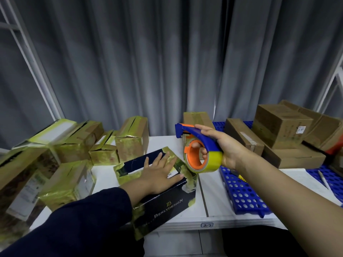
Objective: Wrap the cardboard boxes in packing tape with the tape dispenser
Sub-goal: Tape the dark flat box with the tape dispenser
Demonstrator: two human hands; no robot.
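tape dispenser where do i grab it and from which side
Grip the tape dispenser by its blue handle, coming from behind, away from the cutter. The handle arches over the roll, so fingers hook through the orange core, as the right hand does.

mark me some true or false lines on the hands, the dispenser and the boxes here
1. The left hand lies flat on the dark box. True.
2. The right hand holds scissors. False: it grips the dispenser.
3. The tape is red. False: it is yellow, on an orange core.
4. The boxes at left carry yellow tape. True.
5. Plain brown boxes are stacked at the right. True.
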